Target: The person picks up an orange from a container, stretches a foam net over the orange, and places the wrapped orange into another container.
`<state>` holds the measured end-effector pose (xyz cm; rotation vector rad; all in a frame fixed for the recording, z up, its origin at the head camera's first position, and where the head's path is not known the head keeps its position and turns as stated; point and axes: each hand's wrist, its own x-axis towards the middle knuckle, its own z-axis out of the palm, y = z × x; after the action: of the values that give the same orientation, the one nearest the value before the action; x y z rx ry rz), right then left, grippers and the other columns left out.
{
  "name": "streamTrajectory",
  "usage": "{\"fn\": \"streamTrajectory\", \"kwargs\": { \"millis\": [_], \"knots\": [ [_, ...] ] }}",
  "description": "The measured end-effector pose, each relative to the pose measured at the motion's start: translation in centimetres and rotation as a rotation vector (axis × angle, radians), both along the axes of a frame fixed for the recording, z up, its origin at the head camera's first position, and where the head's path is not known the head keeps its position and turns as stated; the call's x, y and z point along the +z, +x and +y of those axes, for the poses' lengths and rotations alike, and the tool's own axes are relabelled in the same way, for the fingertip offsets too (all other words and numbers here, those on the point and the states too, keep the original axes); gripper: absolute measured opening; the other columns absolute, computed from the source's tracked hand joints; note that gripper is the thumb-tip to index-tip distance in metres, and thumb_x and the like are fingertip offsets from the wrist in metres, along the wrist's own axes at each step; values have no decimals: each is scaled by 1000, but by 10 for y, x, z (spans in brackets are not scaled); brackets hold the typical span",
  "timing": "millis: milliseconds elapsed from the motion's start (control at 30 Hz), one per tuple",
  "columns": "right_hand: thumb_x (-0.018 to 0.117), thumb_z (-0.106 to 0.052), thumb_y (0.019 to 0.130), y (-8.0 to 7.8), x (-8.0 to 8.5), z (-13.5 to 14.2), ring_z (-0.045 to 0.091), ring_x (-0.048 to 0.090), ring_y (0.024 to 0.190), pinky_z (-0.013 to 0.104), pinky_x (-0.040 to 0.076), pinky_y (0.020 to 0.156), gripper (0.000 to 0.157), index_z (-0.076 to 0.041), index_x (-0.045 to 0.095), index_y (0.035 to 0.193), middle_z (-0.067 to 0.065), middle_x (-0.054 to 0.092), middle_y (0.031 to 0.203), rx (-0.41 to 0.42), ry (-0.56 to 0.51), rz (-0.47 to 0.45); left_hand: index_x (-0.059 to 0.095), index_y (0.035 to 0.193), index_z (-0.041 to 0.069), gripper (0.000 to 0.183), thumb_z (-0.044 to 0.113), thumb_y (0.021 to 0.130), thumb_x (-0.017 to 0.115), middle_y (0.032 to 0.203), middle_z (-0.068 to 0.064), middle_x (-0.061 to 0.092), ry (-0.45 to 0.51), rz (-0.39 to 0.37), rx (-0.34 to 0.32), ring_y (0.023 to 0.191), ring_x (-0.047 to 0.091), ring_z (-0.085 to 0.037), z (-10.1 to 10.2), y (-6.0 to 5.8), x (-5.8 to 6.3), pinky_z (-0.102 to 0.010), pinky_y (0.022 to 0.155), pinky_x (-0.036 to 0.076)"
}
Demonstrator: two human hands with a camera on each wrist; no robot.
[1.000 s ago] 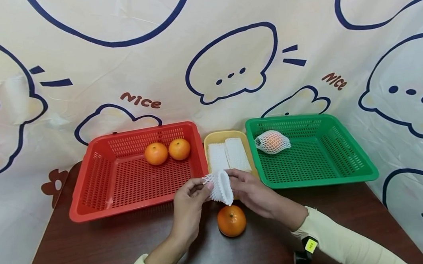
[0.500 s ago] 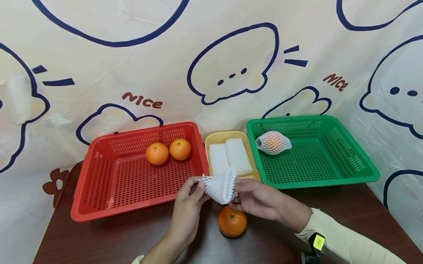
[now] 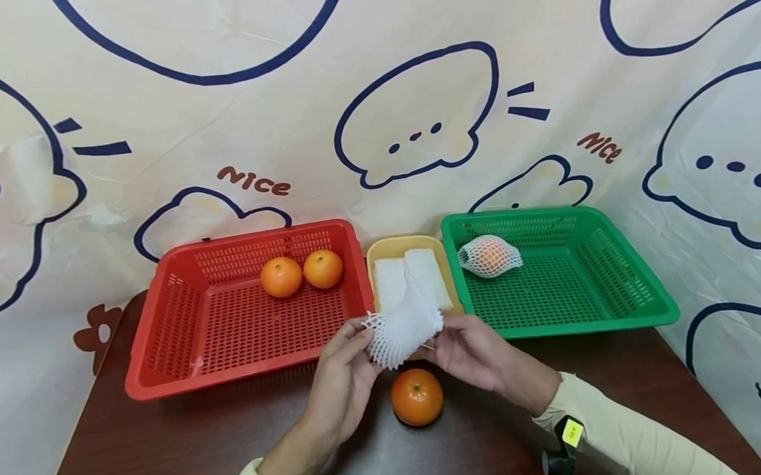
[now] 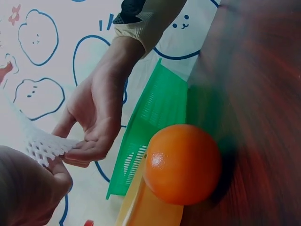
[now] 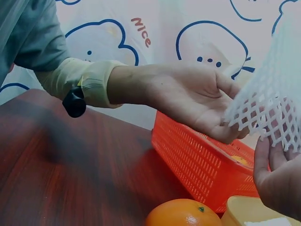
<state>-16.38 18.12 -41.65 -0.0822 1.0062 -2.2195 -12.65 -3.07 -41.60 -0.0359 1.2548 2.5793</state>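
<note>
A white foam fruit net [image 3: 403, 331] is stretched between the two hands, its mesh spread wide. The left hand [image 3: 341, 383] pinches its left edge between thumb and fingers. At the opposite edge, the right hand [image 3: 480, 354] grips it with the fingertips; the right wrist view shows these fingers [image 5: 277, 155] up against the diamond mesh [image 5: 268, 110]. Just below the net, an orange [image 3: 417, 398] sits on the dark wooden table, touched by neither hand. The left wrist view shows the same orange [image 4: 182, 165] close up, beside the hands.
Two oranges [image 3: 281, 276] lie in a red basket [image 3: 245, 374] at left. A yellow tray [image 3: 381, 249] behind the hands holds folded foam nets [image 3: 429, 274]. In the green basket [image 3: 572, 328] at right is a net-wrapped fruit [image 3: 490, 256]. A printed cloth hangs behind.
The net has been pulled wider and turned, so its round opening no longer faces right. The right hand has shifted slightly right and down; the orange and baskets stay put.
</note>
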Motion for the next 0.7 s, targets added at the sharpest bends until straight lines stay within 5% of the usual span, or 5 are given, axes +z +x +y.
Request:
{"fn": "streamTrajectory", "kwargs": {
  "millis": [167,433,700],
  "knots": [
    [45,-21,110,-1,3,2,11,66,110,30,54,98,32,-8,47,139,1,69,126,-32,3,-11,61,100,11,17,14,105,45,112,-1,63,0,-56,-44,103,63,-13,2,2,-3,-29,92,52],
    [43,-22,111,0,1,5,13,68,114,31,56,98,35,-7,41,143,3,68,129,-10,-19,-1,62,113,7,17,16,106,49,115,0,67,12,-123,-136,106,64,-13,5,2,-7,-29,94,54],
    [39,-20,112,5,-7,12,12,69,104,27,58,89,24,-10,54,128,1,71,117,-14,-40,1,56,96,17,17,18,109,45,109,3,65,29,-94,-48,103,61,-11,6,2,-10,-33,91,49]
  ]
}}
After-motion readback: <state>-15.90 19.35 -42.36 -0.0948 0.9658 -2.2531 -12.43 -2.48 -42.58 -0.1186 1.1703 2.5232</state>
